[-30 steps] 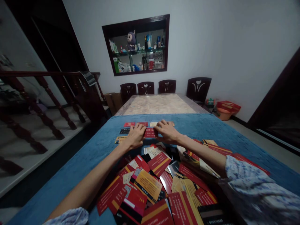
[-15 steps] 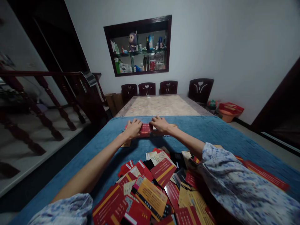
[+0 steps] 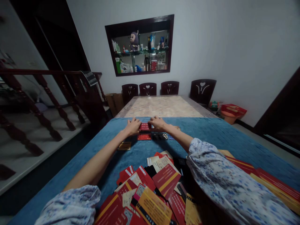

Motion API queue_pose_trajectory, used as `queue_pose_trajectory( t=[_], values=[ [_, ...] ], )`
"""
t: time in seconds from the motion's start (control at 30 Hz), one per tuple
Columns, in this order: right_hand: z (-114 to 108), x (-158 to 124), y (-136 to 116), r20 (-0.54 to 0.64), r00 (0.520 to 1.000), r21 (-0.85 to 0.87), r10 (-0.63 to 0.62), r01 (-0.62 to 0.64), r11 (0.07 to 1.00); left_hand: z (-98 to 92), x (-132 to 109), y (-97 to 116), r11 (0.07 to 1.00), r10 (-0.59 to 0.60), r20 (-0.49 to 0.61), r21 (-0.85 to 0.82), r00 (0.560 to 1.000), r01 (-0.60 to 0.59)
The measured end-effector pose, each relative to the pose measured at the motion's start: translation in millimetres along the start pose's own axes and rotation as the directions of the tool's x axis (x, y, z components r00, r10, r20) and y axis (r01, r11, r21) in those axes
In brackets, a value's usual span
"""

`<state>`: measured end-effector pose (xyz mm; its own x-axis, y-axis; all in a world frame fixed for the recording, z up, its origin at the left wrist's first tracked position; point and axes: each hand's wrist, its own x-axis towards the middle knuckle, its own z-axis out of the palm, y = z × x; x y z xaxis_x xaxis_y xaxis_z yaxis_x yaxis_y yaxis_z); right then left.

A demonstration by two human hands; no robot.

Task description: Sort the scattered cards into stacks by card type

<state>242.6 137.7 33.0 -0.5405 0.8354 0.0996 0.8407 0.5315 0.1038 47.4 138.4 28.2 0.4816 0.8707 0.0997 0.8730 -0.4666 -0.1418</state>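
Note:
Both arms reach forward over the blue cloth (image 3: 112, 153). My left hand (image 3: 133, 126) has its fingers curled at the left side of a red card (image 3: 145, 126). At that card's right side, my right hand (image 3: 157, 123) bends its fingers down. Just nearer lie another red card (image 3: 144, 137) and a black card (image 3: 159, 136) with a pale pattern. A gold card (image 3: 124, 146) rests below my left wrist. Closer to me spreads a loose pile of cards, with a maroon card (image 3: 166, 179) and a yellow card (image 3: 153, 206) on top.
More red and gold cards (image 3: 276, 184) lie right of my right sleeve. Beyond the cloth, the marbled tabletop (image 3: 164, 106) reaches towards dark chairs (image 3: 202, 90). A wooden railing (image 3: 47, 104) stands at the left, a shelf niche (image 3: 140, 47) in the wall.
My hands are slightly farther forward, with the red card between them. A row of cards nearer than it now shows uncovered. My right forearm has shifted left, and the view has moved a little.

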Motion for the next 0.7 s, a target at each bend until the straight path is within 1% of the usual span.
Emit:
queue_pose_trajectory(
  t=[0.13,0.33,0.57,0.7],
  values=[
    [10,11,4,0.031,1.0,0.01,0.001,-0.001,1.0,9.4,8,-5,0.999,-0.018,0.03,-0.029,0.999,0.019],
    [24,24,7,0.069,0.997,0.044,0.015,-0.018,0.999,18.4,19,-9,0.998,-0.034,0.1,-0.043,0.994,0.039],
    [34,29,11,0.094,0.995,0.071,0.034,-0.041,0.997,30.7,27,-13,0.997,-0.03,0.133,-0.07,0.991,0.04],
    [38,31,13,0.098,0.994,0.081,0.043,-0.051,0.995,33.7,30,-14,0.996,-0.028,0.143,-0.083,0.989,0.04]
  ],
)
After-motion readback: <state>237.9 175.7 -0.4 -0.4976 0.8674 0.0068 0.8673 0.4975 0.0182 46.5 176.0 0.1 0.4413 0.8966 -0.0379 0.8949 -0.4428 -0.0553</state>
